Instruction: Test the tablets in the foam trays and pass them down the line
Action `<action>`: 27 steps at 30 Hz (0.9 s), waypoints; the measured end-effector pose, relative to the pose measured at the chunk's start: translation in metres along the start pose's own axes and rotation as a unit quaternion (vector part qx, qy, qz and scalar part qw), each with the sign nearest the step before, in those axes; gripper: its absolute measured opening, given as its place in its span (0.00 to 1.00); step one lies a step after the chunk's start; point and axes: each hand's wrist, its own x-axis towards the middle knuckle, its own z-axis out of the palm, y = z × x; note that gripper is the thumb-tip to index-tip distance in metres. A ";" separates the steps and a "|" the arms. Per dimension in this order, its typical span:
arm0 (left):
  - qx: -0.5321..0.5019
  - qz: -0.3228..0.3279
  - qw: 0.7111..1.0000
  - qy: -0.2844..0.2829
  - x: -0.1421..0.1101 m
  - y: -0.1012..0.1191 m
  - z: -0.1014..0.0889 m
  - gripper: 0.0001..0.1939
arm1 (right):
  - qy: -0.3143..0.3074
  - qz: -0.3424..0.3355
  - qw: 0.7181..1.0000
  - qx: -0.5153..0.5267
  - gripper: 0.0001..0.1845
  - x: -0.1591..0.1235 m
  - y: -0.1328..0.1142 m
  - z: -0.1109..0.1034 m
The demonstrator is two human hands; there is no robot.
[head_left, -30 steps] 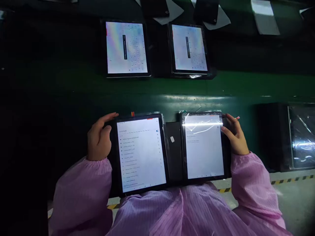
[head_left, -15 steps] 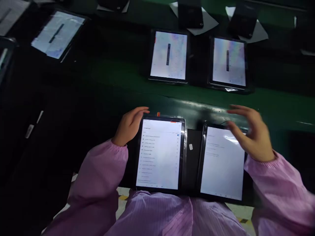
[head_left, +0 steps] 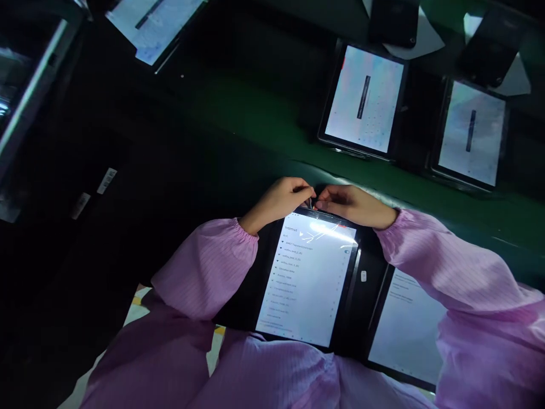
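Fingertips closed together, both hands: left hand (head_left: 281, 200) and right hand (head_left: 353, 205), nearly meeting above the top edge of the lit tablet (head_left: 306, 284); a thin pale sliver (head_left: 310, 203) shows between them, and which hand clamps it, if either, I cannot tell.

Stock, left to right:
- Far left: one dark case (head_left: 32, 85) with a bright edge, partly out of view.
- Beside it, on a dark surface: two white labels, lower (head_left: 80, 205) and upper (head_left: 106, 180), near each other.
- Upper left: one angled tablet (head_left: 153, 28), screen lit, cut by the top of the view.
- Centre, before the person: the lit tablet, face up, showing "Internet" and a list.
- Just right of it: one small white sticker (head_left: 363, 276).
- Across the green bench (head_left: 255, 147): a bright tablet (head_left: 364, 102), face up; behind it, one black device (head_left: 394, 23) on white paper (head_left: 419, 42).
- Near right: a second tablet (head_left: 404, 324), lit, partly under the right pink sleeve (head_left: 447, 261).
- Far right: one outer tablet (head_left: 472, 133), lit, below another black device (head_left: 489, 51).
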 end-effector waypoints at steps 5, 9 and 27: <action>0.050 0.016 0.998 0.028 0.002 -0.029 -0.026 0.08 | 0.006 -0.025 1.000 0.010 0.15 0.032 -0.001 0.028; 0.089 0.032 0.995 0.031 0.002 -0.044 -0.040 0.10 | -0.006 -0.034 0.999 -0.003 0.14 0.047 -0.004 0.043; 0.011 -0.011 0.999 0.047 -0.001 -0.064 -0.073 0.11 | 0.062 -0.039 0.997 0.033 0.11 0.087 -0.007 0.063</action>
